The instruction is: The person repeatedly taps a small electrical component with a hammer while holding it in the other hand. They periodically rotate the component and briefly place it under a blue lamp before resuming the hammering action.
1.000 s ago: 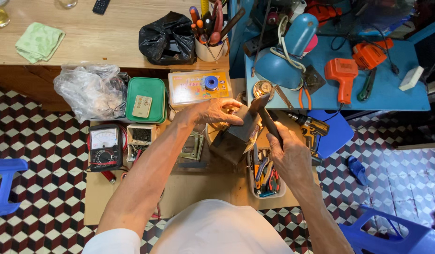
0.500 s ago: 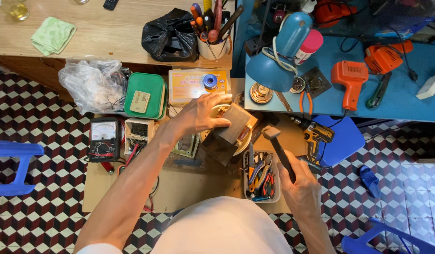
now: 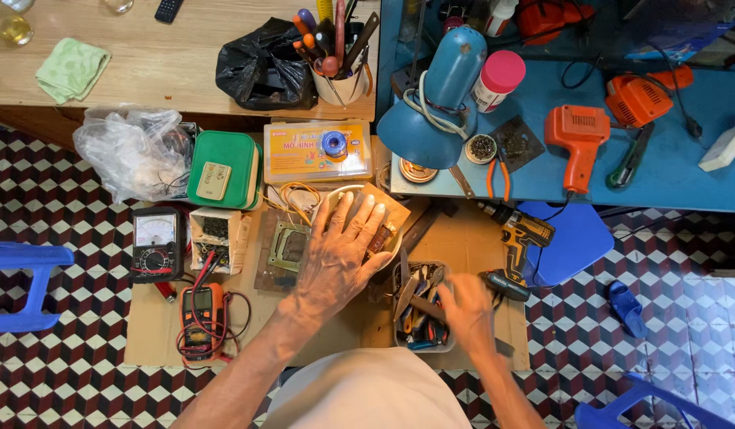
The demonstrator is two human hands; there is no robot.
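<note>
Item: circuit board point(image 3: 383, 218), centre frame, lay flat under L hand point(image 3: 339, 258), fingers spread open; R hand point(image 3: 466, 306), lower right, gripped tool in tool tray point(image 3: 419, 314).

One head-worn camera, looking straight down from above; close over the cardboard mat point(image 3: 157, 342); tiled floor point(image 3: 57, 381) around it.

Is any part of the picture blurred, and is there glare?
Head view: the right hand over the tool tray is motion-blurred; the left hand and the blue lamp are sharp; lighting even, no strong glare.
</note>
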